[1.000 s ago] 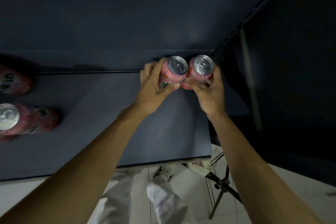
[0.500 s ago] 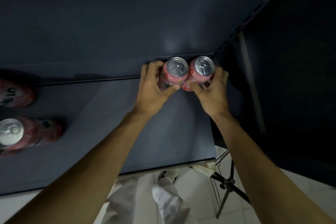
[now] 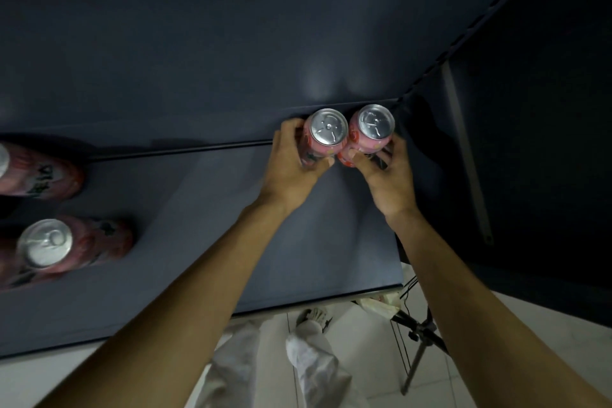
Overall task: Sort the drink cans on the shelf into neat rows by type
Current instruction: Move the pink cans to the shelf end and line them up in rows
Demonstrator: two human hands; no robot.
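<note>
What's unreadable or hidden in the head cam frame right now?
- Left held can: label covered by left hand.
- Right held can: lower body hidden by right hand.
- Far-left can: cut by the frame edge, blurred print.
- Near-left can: label blurred and dim.

I'm seeing a dim, dark shelf [image 3: 198,209], soft glare glinting on can tops [image 3: 326,126], left-edge cans [image 3: 66,242] blurring and stretching, floor [image 3: 364,341] showing brighter.

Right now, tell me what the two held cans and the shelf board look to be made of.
Left can and right can: likely aluminium, with bare silvery tops with pull tabs that catch the light and pink printed sides. Shelf board: smooth, dark blue-grey, matte with a faint sheen; painted metal or laminate, cannot tell which.
</note>
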